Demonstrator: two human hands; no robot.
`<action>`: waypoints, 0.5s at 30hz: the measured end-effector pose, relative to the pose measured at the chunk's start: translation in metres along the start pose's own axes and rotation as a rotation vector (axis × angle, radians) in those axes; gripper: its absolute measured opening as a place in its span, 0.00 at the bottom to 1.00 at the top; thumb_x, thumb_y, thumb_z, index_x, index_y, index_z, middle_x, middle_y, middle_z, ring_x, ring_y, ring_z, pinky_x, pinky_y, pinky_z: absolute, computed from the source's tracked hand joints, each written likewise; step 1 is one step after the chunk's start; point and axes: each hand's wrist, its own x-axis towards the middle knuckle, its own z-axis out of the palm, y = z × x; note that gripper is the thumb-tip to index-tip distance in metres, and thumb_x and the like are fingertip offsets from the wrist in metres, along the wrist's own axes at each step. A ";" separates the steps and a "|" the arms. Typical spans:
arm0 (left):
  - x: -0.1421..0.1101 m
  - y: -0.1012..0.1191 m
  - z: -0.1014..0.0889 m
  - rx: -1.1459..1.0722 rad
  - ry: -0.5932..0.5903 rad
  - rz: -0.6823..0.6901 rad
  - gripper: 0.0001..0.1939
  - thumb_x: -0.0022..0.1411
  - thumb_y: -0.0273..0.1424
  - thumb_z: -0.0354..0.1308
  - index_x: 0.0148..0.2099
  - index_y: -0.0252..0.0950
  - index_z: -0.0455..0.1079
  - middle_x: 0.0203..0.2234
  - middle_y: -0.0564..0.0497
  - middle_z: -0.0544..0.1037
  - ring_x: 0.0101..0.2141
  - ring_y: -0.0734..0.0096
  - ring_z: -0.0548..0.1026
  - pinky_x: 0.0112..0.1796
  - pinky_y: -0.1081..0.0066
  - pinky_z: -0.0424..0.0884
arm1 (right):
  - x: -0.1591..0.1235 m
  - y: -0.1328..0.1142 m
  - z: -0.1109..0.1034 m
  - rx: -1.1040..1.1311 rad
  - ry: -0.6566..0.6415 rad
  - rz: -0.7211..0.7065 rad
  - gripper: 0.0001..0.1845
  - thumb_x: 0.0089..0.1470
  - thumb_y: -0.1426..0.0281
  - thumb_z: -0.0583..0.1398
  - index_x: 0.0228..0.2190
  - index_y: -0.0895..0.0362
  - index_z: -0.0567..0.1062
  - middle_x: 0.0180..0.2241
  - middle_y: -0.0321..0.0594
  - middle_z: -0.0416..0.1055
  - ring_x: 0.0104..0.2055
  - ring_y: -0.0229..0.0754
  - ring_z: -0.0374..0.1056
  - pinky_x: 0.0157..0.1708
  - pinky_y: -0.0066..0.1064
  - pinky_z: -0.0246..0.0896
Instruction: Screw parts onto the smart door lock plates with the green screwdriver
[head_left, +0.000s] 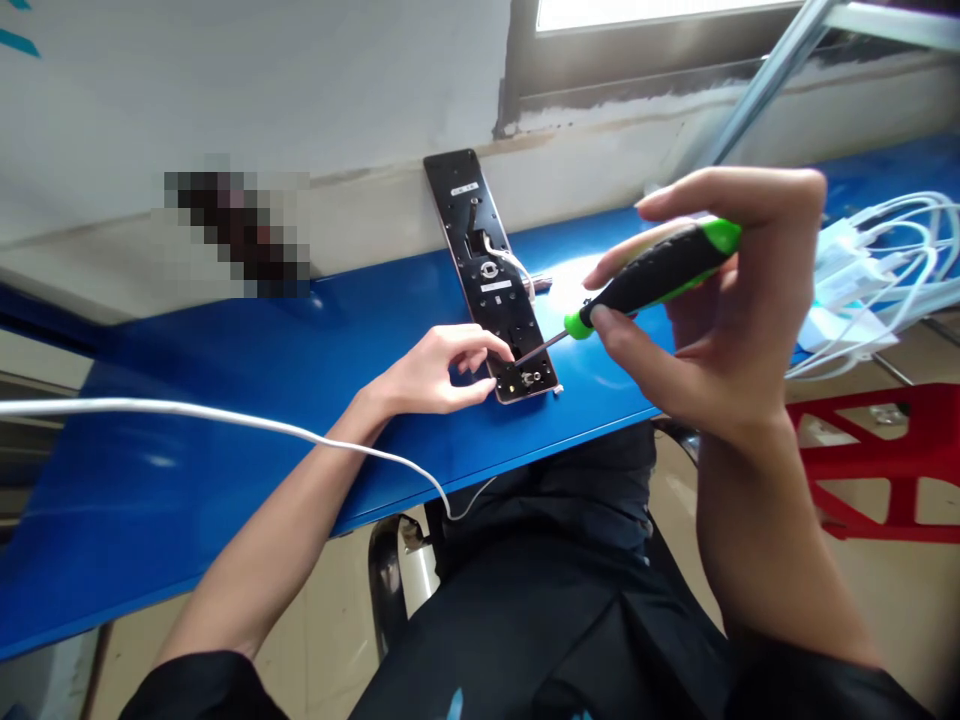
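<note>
On the blue table lies a long black panel (489, 270) with a thin copper-coloured rim, which looks like the back of a door lock. Its surface carries screw holes, a rod, white labels and a short white cable (510, 258). My right hand (720, 310) is closed around a screwdriver (652, 275) with a black and green handle. The screwdriver's shaft slants down to the panel's near end. My left hand (442, 370) grips this end, thumb at the left edge and index fingertip beside the screwdriver's tip. Whatever sits under the tip is too small to make out.
Bundled white cables with adapters (870, 260) lie on the right of the blue table (247, 380). A white cord (285, 428) crosses my left forearm. A metal post (772, 80) rises behind. A red stool (885, 460) stands at right, and a wall (360, 90) borders the far side.
</note>
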 end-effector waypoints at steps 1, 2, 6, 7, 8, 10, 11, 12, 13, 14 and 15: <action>0.001 0.003 0.001 0.048 0.019 0.031 0.16 0.62 0.28 0.66 0.53 0.36 0.78 0.31 0.53 0.73 0.30 0.74 0.69 0.34 0.72 0.68 | -0.001 0.001 -0.001 0.021 0.023 0.038 0.37 0.43 0.78 0.67 0.55 0.44 0.72 0.46 0.35 0.69 0.38 0.44 0.79 0.30 0.36 0.75; 0.002 0.007 0.002 0.089 0.031 0.056 0.16 0.64 0.30 0.67 0.54 0.36 0.78 0.35 0.51 0.75 0.32 0.73 0.71 0.35 0.71 0.70 | -0.002 0.002 -0.002 0.044 0.057 0.064 0.36 0.44 0.79 0.67 0.55 0.45 0.73 0.49 0.37 0.67 0.38 0.44 0.79 0.31 0.38 0.75; 0.011 0.013 0.008 0.181 0.017 0.108 0.08 0.71 0.31 0.62 0.48 0.33 0.79 0.38 0.47 0.80 0.34 0.72 0.76 0.35 0.72 0.72 | -0.008 0.002 -0.005 0.097 0.157 0.054 0.34 0.44 0.80 0.68 0.53 0.49 0.74 0.49 0.40 0.64 0.38 0.45 0.79 0.35 0.42 0.76; 0.014 0.013 0.008 0.203 0.007 0.113 0.08 0.73 0.30 0.60 0.46 0.33 0.79 0.37 0.47 0.80 0.34 0.72 0.77 0.36 0.71 0.72 | -0.010 0.003 -0.006 0.105 0.184 0.073 0.33 0.44 0.81 0.67 0.52 0.49 0.74 0.48 0.39 0.64 0.37 0.44 0.79 0.35 0.42 0.76; 0.017 0.013 0.008 0.227 -0.005 0.113 0.09 0.74 0.29 0.58 0.45 0.32 0.79 0.36 0.47 0.80 0.34 0.71 0.78 0.36 0.71 0.73 | -0.011 0.005 -0.007 0.103 0.199 0.080 0.32 0.44 0.81 0.67 0.51 0.49 0.74 0.48 0.39 0.63 0.37 0.43 0.78 0.35 0.42 0.76; 0.025 0.013 0.006 0.277 -0.038 0.099 0.10 0.74 0.30 0.57 0.44 0.33 0.80 0.36 0.46 0.81 0.35 0.69 0.79 0.36 0.70 0.73 | -0.015 0.012 -0.012 0.090 0.244 0.084 0.32 0.45 0.82 0.67 0.51 0.49 0.73 0.47 0.37 0.63 0.35 0.42 0.78 0.35 0.40 0.75; 0.030 0.014 0.004 0.300 -0.055 0.092 0.11 0.75 0.30 0.57 0.45 0.33 0.80 0.36 0.46 0.82 0.35 0.69 0.80 0.36 0.70 0.74 | -0.017 0.016 -0.015 0.092 0.283 0.098 0.32 0.45 0.82 0.67 0.50 0.49 0.73 0.47 0.37 0.63 0.36 0.42 0.78 0.35 0.40 0.75; 0.036 0.015 0.001 0.323 -0.071 0.088 0.11 0.75 0.30 0.56 0.45 0.33 0.81 0.37 0.46 0.82 0.35 0.69 0.80 0.36 0.70 0.74 | -0.019 0.022 -0.018 0.089 0.309 0.112 0.31 0.45 0.83 0.67 0.50 0.50 0.73 0.48 0.37 0.63 0.36 0.41 0.78 0.35 0.40 0.75; 0.043 0.016 -0.001 0.349 -0.086 0.090 0.12 0.75 0.29 0.56 0.45 0.34 0.81 0.38 0.46 0.83 0.35 0.68 0.80 0.37 0.70 0.74 | -0.021 0.027 -0.022 0.081 0.333 0.105 0.32 0.44 0.83 0.67 0.50 0.50 0.73 0.48 0.37 0.62 0.36 0.41 0.79 0.35 0.39 0.75; 0.051 0.017 -0.004 0.379 -0.098 0.097 0.12 0.75 0.29 0.55 0.44 0.34 0.81 0.39 0.46 0.83 0.36 0.68 0.81 0.37 0.69 0.74 | -0.022 0.033 -0.026 0.071 0.351 0.094 0.33 0.43 0.83 0.67 0.50 0.49 0.72 0.49 0.37 0.61 0.36 0.40 0.79 0.34 0.38 0.75; 0.061 0.018 -0.006 0.412 -0.109 0.107 0.13 0.75 0.29 0.55 0.44 0.34 0.81 0.39 0.45 0.83 0.37 0.67 0.81 0.38 0.69 0.73 | -0.024 0.039 -0.030 0.051 0.358 0.088 0.34 0.42 0.84 0.67 0.50 0.49 0.72 0.49 0.37 0.61 0.36 0.40 0.79 0.34 0.37 0.75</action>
